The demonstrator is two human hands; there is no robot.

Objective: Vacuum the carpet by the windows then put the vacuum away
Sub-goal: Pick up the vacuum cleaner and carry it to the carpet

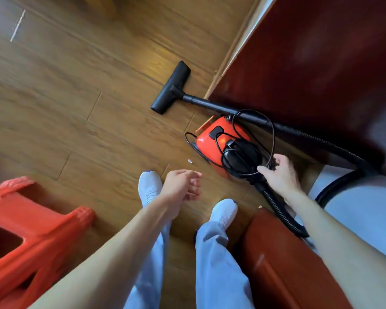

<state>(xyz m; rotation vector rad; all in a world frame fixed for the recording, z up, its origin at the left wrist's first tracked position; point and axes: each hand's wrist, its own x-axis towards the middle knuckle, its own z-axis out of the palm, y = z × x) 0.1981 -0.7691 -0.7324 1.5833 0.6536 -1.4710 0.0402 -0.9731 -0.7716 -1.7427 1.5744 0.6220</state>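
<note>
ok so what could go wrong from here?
1. The power cord lies in loose loops over the red vacuum, with one loop on the floor. With only the right hand gripping it, loops may slide off and snag.
2. The hose curls close past the right shoe: trip risk.
3. The floor head lies out on the floor, so lifting the vacuum would likely drag it.

vacuum (212, 139) on floor (76, 97), stool (31, 219) left

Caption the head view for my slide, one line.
Right hand grips the power cord looped over a red canister vacuum on wood floor; left hand hangs loose.
</note>
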